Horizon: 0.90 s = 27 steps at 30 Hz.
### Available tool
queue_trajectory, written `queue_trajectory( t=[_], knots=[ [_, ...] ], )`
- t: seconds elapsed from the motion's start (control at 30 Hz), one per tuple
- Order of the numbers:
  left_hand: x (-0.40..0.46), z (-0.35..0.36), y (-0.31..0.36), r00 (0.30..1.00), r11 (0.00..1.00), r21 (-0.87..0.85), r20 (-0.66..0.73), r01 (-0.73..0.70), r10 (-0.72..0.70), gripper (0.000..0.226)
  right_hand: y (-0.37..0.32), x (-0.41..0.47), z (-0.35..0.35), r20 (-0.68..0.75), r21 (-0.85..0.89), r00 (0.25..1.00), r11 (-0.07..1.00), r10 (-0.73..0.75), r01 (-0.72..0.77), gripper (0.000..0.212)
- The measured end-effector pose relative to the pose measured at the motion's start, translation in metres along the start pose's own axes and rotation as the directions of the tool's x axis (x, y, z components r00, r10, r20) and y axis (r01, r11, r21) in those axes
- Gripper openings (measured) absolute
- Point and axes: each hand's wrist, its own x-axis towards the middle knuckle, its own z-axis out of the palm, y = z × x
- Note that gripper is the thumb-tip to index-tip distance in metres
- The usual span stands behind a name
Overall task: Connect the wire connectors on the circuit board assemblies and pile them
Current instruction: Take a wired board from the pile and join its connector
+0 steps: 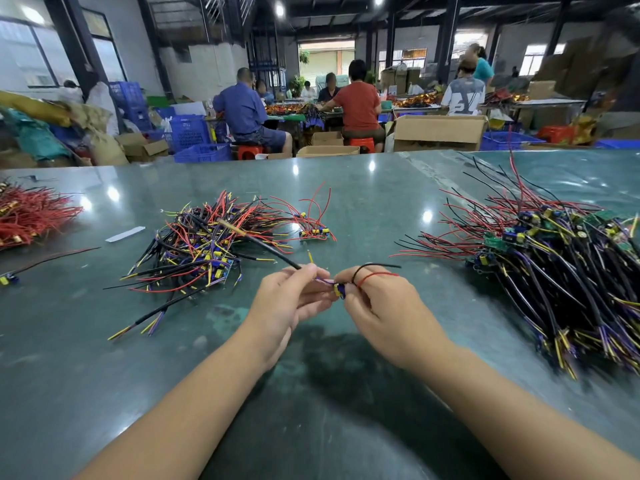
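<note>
Above the middle of the green table, my left hand pinches a black cable whose purple and yellow wire ends reach toward my right hand. My right hand grips a small circuit board assembly with yellow and blue parts. Its red and black wires loop over my fingers. The two hands nearly touch at the board. A heap of cables and boards lies to the left. A larger pile of assemblies lies to the right.
A small cluster of boards with red wires lies behind my hands. Red wires are heaped at the far left, with a white strip and a stray board nearby. Beyond the table, people sit working among boxes and blue crates.
</note>
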Motion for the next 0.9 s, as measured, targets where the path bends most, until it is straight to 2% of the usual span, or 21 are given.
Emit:
queue_trajectory(
  t=[0.1,0.2,0.27,0.37,0.47,0.57,0.63,0.77,0.9],
  knots=[
    [0.0010,-0.0015,0.0035,0.998,0.984,-0.167,0.037,0.063,-0.058,0.027,0.0020,0.0016,0.0008,-0.096,0.213,0.981,0.966,0.171,-0.147,0.020],
    [0.0008,-0.0010,0.0037,0.994,0.971,-0.218,0.064,0.098,-0.086,0.026,0.0032,0.0045,0.0015,-0.069,0.493,0.908,0.806,0.412,-0.328,0.024],
    [0.0000,0.0001,0.0027,0.993,0.970,-0.220,0.072,0.102,-0.088,0.027,0.0048,0.0067,-0.0002,-0.047,0.557,0.880,0.743,0.473,-0.370,0.024],
    [-0.0013,0.0019,0.0004,0.994,0.975,-0.199,0.073,0.095,-0.082,0.027,0.0058,0.0074,-0.0015,-0.028,0.600,0.872,0.706,0.489,-0.377,0.021],
    [-0.0015,0.0034,-0.0018,0.994,0.978,-0.183,0.073,0.095,-0.083,0.028,0.0063,0.0052,0.0000,-0.017,0.555,0.887,0.742,0.462,-0.376,0.014],
    [-0.0006,0.0013,-0.0010,0.991,0.966,-0.229,0.090,0.118,-0.100,0.032,0.0072,0.0056,-0.0003,-0.016,0.562,0.885,0.736,0.465,-0.377,0.012],
    [-0.0005,-0.0007,0.0012,0.983,0.948,-0.272,0.124,0.164,-0.135,0.026,0.0084,0.0069,-0.0005,-0.013,0.582,0.868,0.709,0.497,-0.397,0.014],
    [-0.0005,-0.0001,0.0007,0.984,0.947,-0.275,0.111,0.167,-0.141,0.023,0.0063,0.0078,0.0031,0.127,0.705,0.847,0.554,0.516,-0.444,0.017],
    [-0.0016,0.0006,-0.0031,0.990,0.972,-0.198,0.076,0.128,-0.115,0.021,0.0063,0.0071,0.0046,0.200,0.668,0.854,0.571,0.480,-0.478,0.023]
  ],
)
